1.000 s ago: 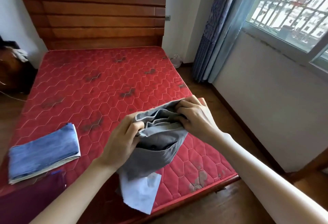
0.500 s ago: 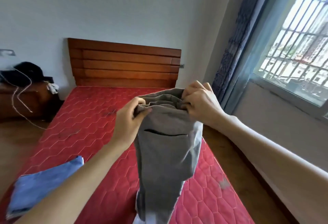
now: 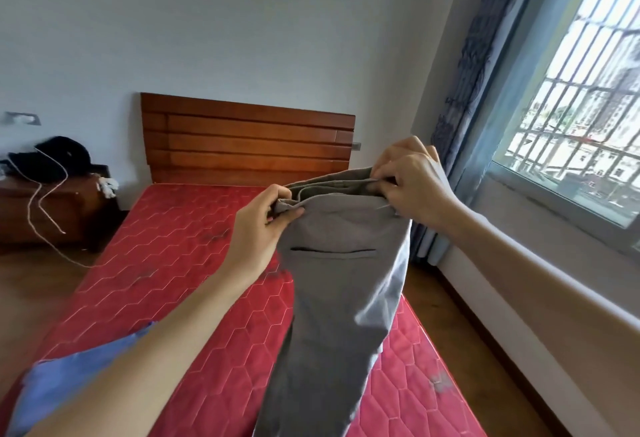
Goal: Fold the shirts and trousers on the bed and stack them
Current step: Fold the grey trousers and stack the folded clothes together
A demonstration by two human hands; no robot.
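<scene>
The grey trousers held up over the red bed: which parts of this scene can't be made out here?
All in the head view:
- Grey trousers: legs cut off by the bottom edge; the far side faces away.
- Folded blue garment: largely hidden by the left forearm and cut by the corner.
- Left hand and right hand: fingertips buried in the waistband.
- Black heap on the wooden bedside cabinet: too small to identify.

Two hands [image 3: 263,225] [image 3: 412,187], one grey trousers [image 3: 343,284], one blue folded garment [image 3: 69,388], one bed [image 3: 180,246].

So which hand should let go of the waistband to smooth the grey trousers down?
Probably the left hand: it pinches the trousers on the bed side, over open mattress. The right hand can hold them up by the window side.
</scene>
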